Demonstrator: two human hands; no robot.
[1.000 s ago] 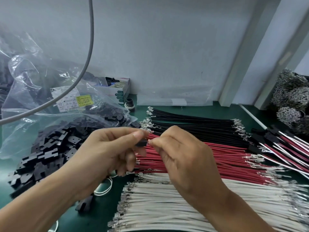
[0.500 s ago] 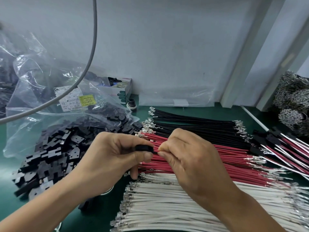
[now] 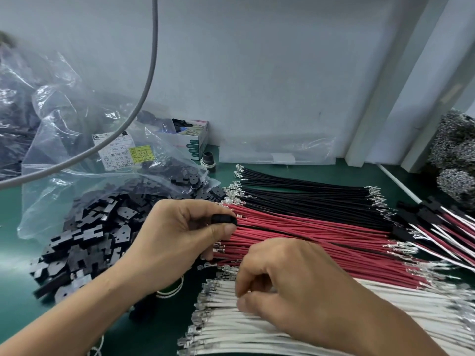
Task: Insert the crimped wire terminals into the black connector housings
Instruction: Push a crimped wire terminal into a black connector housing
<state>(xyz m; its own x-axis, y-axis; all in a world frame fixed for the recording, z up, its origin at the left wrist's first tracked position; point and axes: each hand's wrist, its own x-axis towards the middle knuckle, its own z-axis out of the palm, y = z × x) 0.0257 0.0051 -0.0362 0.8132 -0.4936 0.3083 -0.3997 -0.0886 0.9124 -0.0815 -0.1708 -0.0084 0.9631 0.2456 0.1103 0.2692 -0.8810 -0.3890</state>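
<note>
The left hand [image 3: 180,235] is pinching a light, rigid black connector housing [image 3: 223,219]; the right hand [image 3: 290,289] is pinching a limp white wire [image 3: 221,305] behind its fragile terminal.

A green table [image 3: 321,173] runs back to a plain pale grey-white wall [image 3: 270,73], evenly lit, where a slanted white upright post [image 3: 380,98] stands at the right with a second pale post [image 3: 437,111] just beside it, and a grey cable [image 3: 151,73] curves down across the left.
</note>
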